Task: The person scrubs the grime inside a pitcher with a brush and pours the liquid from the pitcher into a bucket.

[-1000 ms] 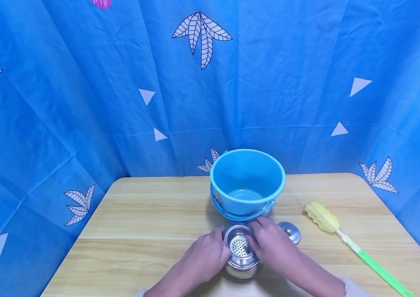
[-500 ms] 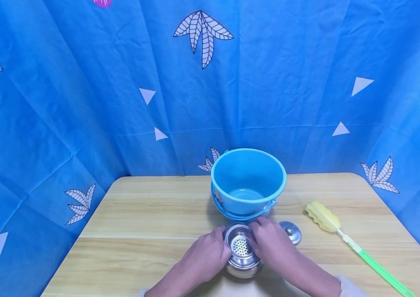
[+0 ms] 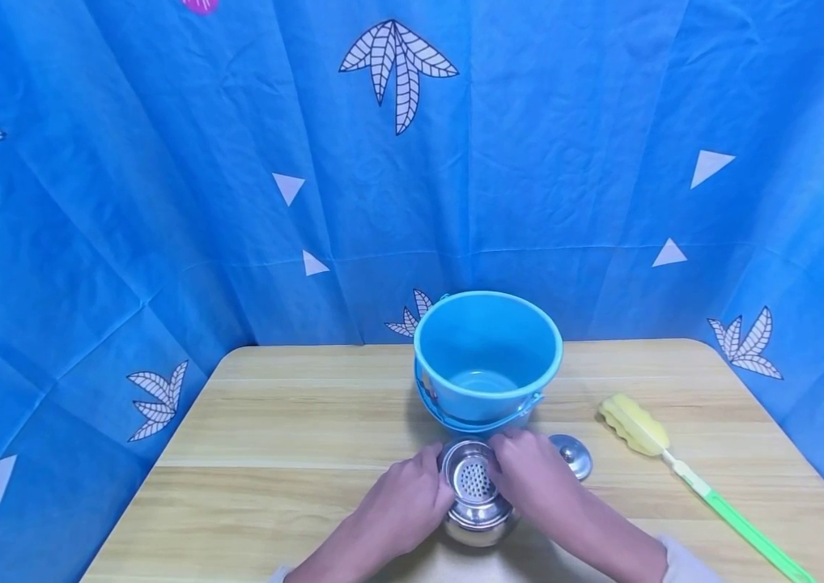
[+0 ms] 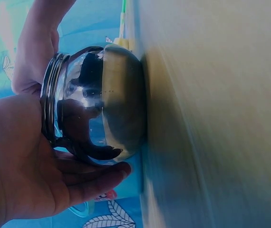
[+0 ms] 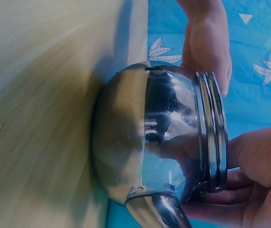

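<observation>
A shiny stainless-steel teapot (image 3: 481, 530) stands upright on the table, its mouth uncovered and a perforated strainer (image 3: 473, 479) seated inside. My left hand (image 3: 408, 494) holds the pot's left side, thumb by the rim and fingers along the body, as the left wrist view shows. On the right, my right hand (image 3: 539, 482) grips the rim, its thumb at the mouth's edge. In the right wrist view the fingers reach behind the short spout (image 5: 157, 211). Beside the right hand lies the round metal lid (image 3: 571, 457), partly hidden by it.
A light-blue bucket (image 3: 488, 395) stands just behind the teapot, its handle lowered toward the front. At the right of the wooden table (image 3: 273, 437) lies a yellow sponge brush (image 3: 634, 425) with a green handle. A blue patterned curtain (image 3: 565, 162) surrounds the table.
The right thumb has drawn back from inside the strainer to the rim, leaving more of the holes visible. The left hand and the teapot stay in place.
</observation>
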Demonstrator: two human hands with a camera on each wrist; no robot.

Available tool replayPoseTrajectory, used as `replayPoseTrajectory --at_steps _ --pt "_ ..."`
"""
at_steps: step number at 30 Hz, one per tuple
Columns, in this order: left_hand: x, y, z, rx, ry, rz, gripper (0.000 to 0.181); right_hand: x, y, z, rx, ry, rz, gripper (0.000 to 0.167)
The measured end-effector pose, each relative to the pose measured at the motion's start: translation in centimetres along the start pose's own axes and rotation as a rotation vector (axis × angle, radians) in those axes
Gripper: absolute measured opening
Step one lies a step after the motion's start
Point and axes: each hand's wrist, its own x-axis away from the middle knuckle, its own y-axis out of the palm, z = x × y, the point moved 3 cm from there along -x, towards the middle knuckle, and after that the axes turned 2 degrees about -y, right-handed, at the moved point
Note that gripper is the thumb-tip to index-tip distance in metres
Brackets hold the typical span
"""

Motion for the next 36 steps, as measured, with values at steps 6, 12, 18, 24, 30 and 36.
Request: replayPoseTrajectory --at_steps 6,12,18,24,30,36 --pt "-0.02 0.11 -0.07 0.001 -0.010 -0.008 0.051 0.09 -0.13 0.07 -0.003 -0.011 0.012 0.014" --pt "0.06 0.03 0.03 -0.011 0.003 0.013 0.049 0.08 -0.23 0.13 -0.017 -0.033 0.039 0.013" --pt "0.11 -0.10 0.10 -0.008 0.011 0.024 0.048 0.14 -0.07 0.29 -0.021 -0.043 0.080 0.014" --pt "0.07 0.02 -0.02 -0.005 0.001 0.016 0.050 0.20 0.09 0.38 -0.028 -0.055 0.104 0.016" --pt "0.05 0.06 -0.01 -0.009 -0.004 0.015 0.050 0.28 0.05 0.41 -0.054 -0.080 0.149 0.018" --pt "0.12 -0.03 0.10 -0.003 -0.005 0.020 0.050 0.28 -0.08 0.40 -0.076 -0.112 0.184 0.020"
